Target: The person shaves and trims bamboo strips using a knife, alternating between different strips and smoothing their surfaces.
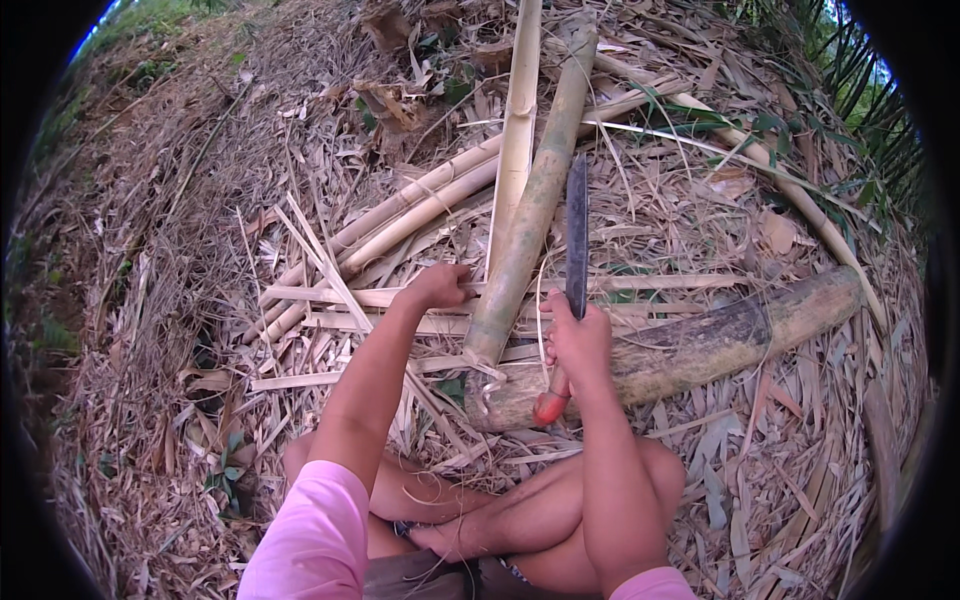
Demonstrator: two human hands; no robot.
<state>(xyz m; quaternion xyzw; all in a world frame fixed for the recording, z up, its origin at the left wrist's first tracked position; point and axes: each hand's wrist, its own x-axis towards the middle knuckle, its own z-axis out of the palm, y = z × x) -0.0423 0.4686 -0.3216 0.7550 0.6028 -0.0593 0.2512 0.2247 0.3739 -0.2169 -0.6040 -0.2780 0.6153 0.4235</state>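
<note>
My right hand [580, 338] is wrapped round a machete [577, 225], its dark blade pointing away from me and its red-orange handle end showing below the fist. A thin pale strip [541, 275] curves down beside these fingers. To the left, my left hand [440, 287] has its fingers curled in over pale split bamboo slats [340, 295]; what they grip, if anything, is hidden. Between the hands lies a thick greenish bamboo pole [530, 220], its near end by a thick weathered bamboo log [680, 355]. A split bamboo half [514, 140] runs along the pole's left side.
Slender bamboo poles [420, 205] cross behind the thick one. Another long curved pole [790, 185] lies at the right. Cut stumps [395, 105] stand at the back. Dry leaves and bamboo litter [200, 300] cover the ground. My crossed legs [520, 510] are close in front.
</note>
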